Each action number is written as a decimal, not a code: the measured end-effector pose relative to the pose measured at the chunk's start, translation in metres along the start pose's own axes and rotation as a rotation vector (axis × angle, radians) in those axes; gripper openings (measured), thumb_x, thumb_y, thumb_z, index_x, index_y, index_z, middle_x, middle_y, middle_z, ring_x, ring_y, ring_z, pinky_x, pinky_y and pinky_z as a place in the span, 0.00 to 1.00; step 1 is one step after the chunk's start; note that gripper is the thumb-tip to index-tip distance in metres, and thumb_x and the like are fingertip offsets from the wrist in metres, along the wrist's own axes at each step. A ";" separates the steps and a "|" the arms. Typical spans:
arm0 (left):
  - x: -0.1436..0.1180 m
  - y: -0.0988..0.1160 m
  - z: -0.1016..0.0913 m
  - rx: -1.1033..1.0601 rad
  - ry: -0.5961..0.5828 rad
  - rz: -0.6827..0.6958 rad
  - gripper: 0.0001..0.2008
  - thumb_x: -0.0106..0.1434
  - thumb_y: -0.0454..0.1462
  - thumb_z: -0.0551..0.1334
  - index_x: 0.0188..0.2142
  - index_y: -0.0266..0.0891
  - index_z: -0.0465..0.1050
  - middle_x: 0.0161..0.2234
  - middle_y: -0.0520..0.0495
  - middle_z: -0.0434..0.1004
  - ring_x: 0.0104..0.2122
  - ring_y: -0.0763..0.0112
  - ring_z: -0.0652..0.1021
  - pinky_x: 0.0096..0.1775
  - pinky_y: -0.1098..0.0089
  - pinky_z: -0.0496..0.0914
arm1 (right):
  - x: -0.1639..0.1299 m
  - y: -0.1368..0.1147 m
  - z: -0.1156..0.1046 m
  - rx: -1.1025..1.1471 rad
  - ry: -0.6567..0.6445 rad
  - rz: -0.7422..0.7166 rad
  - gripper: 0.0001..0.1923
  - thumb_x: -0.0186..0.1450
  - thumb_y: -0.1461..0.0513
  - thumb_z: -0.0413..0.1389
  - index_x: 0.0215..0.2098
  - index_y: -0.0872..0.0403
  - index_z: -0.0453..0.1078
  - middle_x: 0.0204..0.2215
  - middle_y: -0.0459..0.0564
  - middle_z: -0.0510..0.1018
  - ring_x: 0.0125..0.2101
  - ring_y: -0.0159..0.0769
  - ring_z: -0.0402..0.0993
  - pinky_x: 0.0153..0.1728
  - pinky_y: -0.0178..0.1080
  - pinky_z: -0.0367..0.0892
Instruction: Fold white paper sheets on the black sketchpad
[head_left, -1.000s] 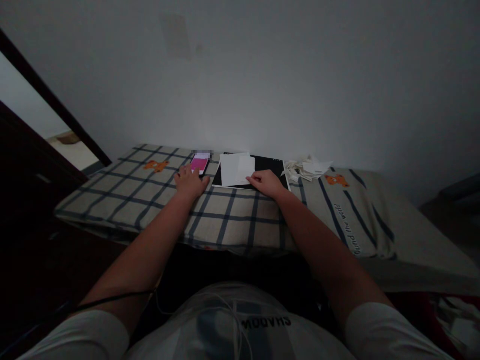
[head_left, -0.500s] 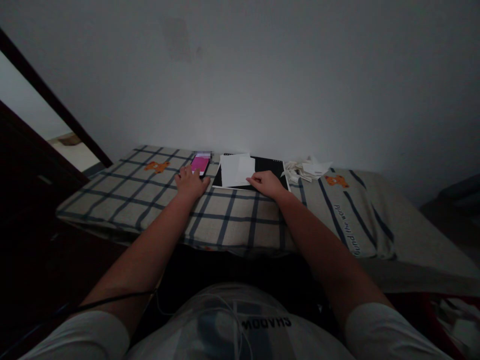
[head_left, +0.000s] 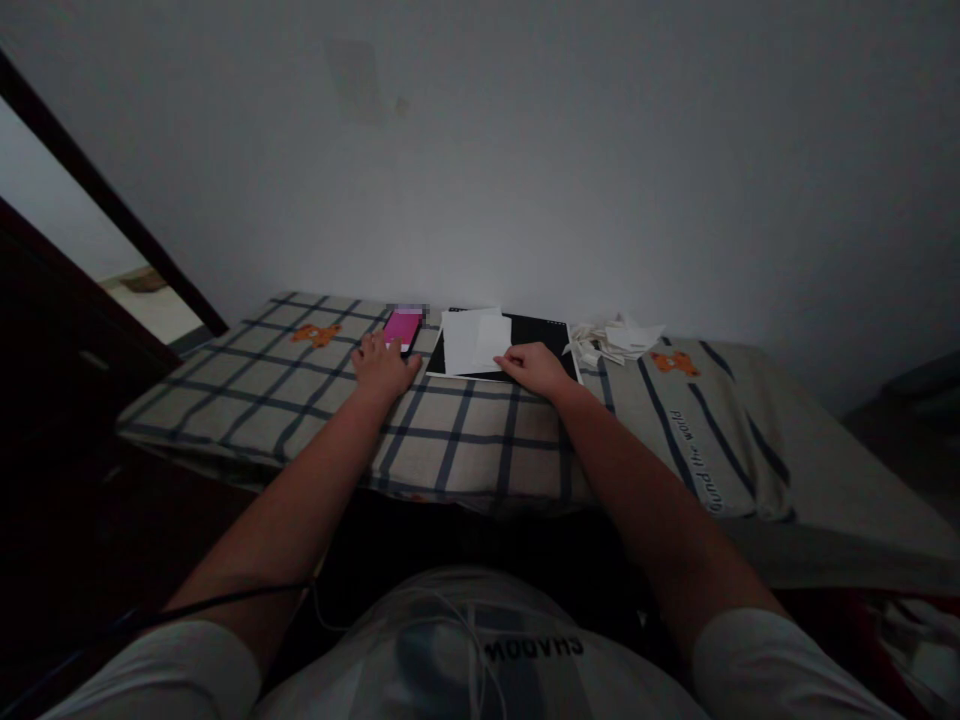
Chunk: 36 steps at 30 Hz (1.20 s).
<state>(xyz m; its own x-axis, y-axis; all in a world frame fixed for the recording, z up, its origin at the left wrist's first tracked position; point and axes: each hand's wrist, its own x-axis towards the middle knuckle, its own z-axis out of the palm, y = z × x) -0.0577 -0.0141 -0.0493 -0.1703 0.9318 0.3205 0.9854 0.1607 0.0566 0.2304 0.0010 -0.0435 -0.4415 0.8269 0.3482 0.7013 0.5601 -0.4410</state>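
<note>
My left hand (head_left: pixel 385 366) lies with spread fingers at the near end of a phone (head_left: pixel 403 330) whose screen glows pink. Its fingertips overlap the phone's lower edge. To the right, white sheets of paper (head_left: pixel 461 343) rest on a flat black board with a pale border (head_left: pixel 540 338). My right hand (head_left: pixel 534 368) is over the board's near right part, its thumb and forefinger pinched at the lower right corner of the smaller top sheet (head_left: pixel 493 340). The other fingers of that hand are curled under.
A loose pile of torn or folded white paper pieces (head_left: pixel 615 340) lies right of the board. All this sits on a checked cloth (head_left: pixel 480 420) over a bed-like surface against a grey wall (head_left: pixel 600 180). A dark cable (head_left: pixel 240 597) crosses my left forearm.
The view has shifted very slightly. Both hands, the phone and the papers stay in practically the same places.
</note>
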 end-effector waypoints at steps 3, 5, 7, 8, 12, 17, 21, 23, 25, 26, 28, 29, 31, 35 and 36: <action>-0.001 0.001 -0.002 0.013 -0.002 -0.002 0.33 0.67 0.51 0.50 0.63 0.34 0.68 0.69 0.30 0.58 0.67 0.41 0.58 0.60 0.47 0.59 | 0.000 0.001 0.001 0.001 0.009 0.001 0.21 0.70 0.52 0.53 0.24 0.55 0.72 0.22 0.46 0.71 0.24 0.30 0.62 0.28 0.36 0.49; -0.001 0.001 -0.003 0.021 -0.014 -0.009 0.32 0.67 0.50 0.50 0.63 0.34 0.68 0.69 0.31 0.58 0.67 0.42 0.58 0.61 0.47 0.59 | 0.000 0.001 0.001 0.005 0.010 0.005 0.21 0.70 0.52 0.53 0.24 0.55 0.71 0.22 0.46 0.71 0.24 0.30 0.62 0.28 0.36 0.50; -0.002 0.001 -0.004 0.019 -0.017 -0.007 0.32 0.67 0.50 0.50 0.63 0.34 0.68 0.69 0.31 0.58 0.68 0.42 0.58 0.61 0.48 0.59 | 0.000 0.001 0.001 0.004 0.005 0.007 0.21 0.70 0.52 0.53 0.24 0.55 0.71 0.22 0.46 0.71 0.24 0.31 0.62 0.28 0.36 0.50; -0.002 0.001 -0.004 0.015 -0.015 -0.005 0.32 0.67 0.50 0.51 0.63 0.34 0.68 0.69 0.31 0.58 0.68 0.42 0.58 0.61 0.48 0.59 | 0.000 0.001 0.001 0.002 0.004 0.004 0.21 0.70 0.52 0.53 0.24 0.55 0.71 0.22 0.46 0.71 0.24 0.31 0.62 0.28 0.36 0.50; -0.001 0.001 -0.003 0.006 -0.009 -0.003 0.33 0.67 0.51 0.51 0.64 0.34 0.68 0.69 0.31 0.58 0.68 0.42 0.58 0.61 0.47 0.59 | 0.000 0.001 0.000 -0.005 0.002 -0.008 0.21 0.70 0.52 0.53 0.24 0.55 0.71 0.23 0.47 0.72 0.25 0.31 0.63 0.28 0.36 0.50; 0.000 0.000 -0.002 0.008 -0.016 -0.003 0.33 0.67 0.51 0.50 0.64 0.35 0.67 0.69 0.31 0.58 0.68 0.42 0.58 0.61 0.47 0.59 | 0.000 0.001 0.000 -0.009 -0.005 -0.013 0.21 0.71 0.53 0.53 0.25 0.55 0.72 0.23 0.47 0.73 0.26 0.31 0.64 0.29 0.36 0.50; -0.001 0.000 -0.002 0.006 0.006 0.003 0.33 0.67 0.51 0.51 0.63 0.35 0.68 0.68 0.31 0.59 0.67 0.42 0.58 0.60 0.48 0.59 | 0.000 0.001 0.000 -0.002 -0.004 -0.006 0.21 0.71 0.52 0.53 0.24 0.55 0.72 0.23 0.47 0.73 0.25 0.31 0.64 0.29 0.36 0.50; 0.000 -0.001 -0.001 0.005 0.002 0.002 0.33 0.67 0.51 0.51 0.63 0.34 0.68 0.68 0.30 0.60 0.67 0.42 0.58 0.60 0.47 0.59 | 0.000 0.001 0.001 0.005 -0.005 -0.007 0.22 0.70 0.52 0.53 0.24 0.55 0.71 0.23 0.47 0.72 0.25 0.31 0.63 0.28 0.36 0.50; 0.000 -0.001 -0.001 0.007 -0.009 -0.001 0.33 0.67 0.51 0.51 0.64 0.34 0.67 0.68 0.30 0.59 0.67 0.42 0.58 0.60 0.47 0.59 | 0.000 0.001 0.001 0.013 -0.011 -0.008 0.22 0.70 0.52 0.53 0.24 0.55 0.71 0.22 0.47 0.72 0.25 0.31 0.63 0.28 0.36 0.50; 0.000 -0.001 -0.001 0.009 -0.011 -0.002 0.33 0.67 0.51 0.51 0.64 0.34 0.67 0.69 0.30 0.59 0.67 0.42 0.58 0.61 0.47 0.59 | 0.000 0.001 0.001 0.016 -0.014 -0.008 0.22 0.70 0.52 0.53 0.24 0.55 0.71 0.22 0.47 0.72 0.25 0.31 0.63 0.28 0.36 0.50; 0.000 0.000 -0.001 0.018 -0.007 -0.003 0.32 0.67 0.51 0.51 0.64 0.35 0.67 0.69 0.31 0.59 0.67 0.43 0.58 0.61 0.48 0.59 | 0.000 0.002 0.002 0.016 -0.015 -0.004 0.22 0.70 0.52 0.52 0.23 0.55 0.70 0.22 0.46 0.72 0.25 0.31 0.63 0.28 0.36 0.50; -0.001 0.000 -0.002 0.022 -0.003 -0.003 0.32 0.67 0.50 0.51 0.64 0.35 0.68 0.68 0.31 0.59 0.67 0.43 0.59 0.60 0.48 0.59 | 0.000 0.002 0.002 0.014 -0.015 -0.003 0.22 0.70 0.52 0.52 0.23 0.55 0.70 0.22 0.46 0.72 0.25 0.31 0.63 0.28 0.36 0.50; -0.001 0.000 -0.002 0.026 0.002 0.000 0.32 0.67 0.50 0.51 0.63 0.35 0.68 0.68 0.31 0.60 0.67 0.43 0.59 0.60 0.48 0.59 | 0.000 0.002 0.002 0.009 -0.014 0.003 0.22 0.70 0.51 0.53 0.23 0.55 0.70 0.22 0.46 0.71 0.25 0.30 0.62 0.28 0.36 0.50; -0.001 -0.003 -0.002 0.008 0.020 0.026 0.33 0.67 0.51 0.51 0.62 0.31 0.69 0.67 0.28 0.61 0.66 0.40 0.60 0.59 0.47 0.60 | -0.002 0.003 0.002 0.007 -0.009 -0.007 0.22 0.70 0.51 0.52 0.23 0.55 0.70 0.21 0.45 0.70 0.24 0.30 0.62 0.28 0.36 0.49; -0.001 -0.004 -0.003 -0.001 0.027 0.039 0.33 0.67 0.51 0.51 0.62 0.30 0.69 0.66 0.27 0.61 0.66 0.39 0.60 0.59 0.46 0.61 | -0.003 0.003 0.002 0.009 -0.006 -0.016 0.22 0.71 0.51 0.52 0.23 0.55 0.69 0.21 0.45 0.69 0.24 0.30 0.62 0.28 0.36 0.49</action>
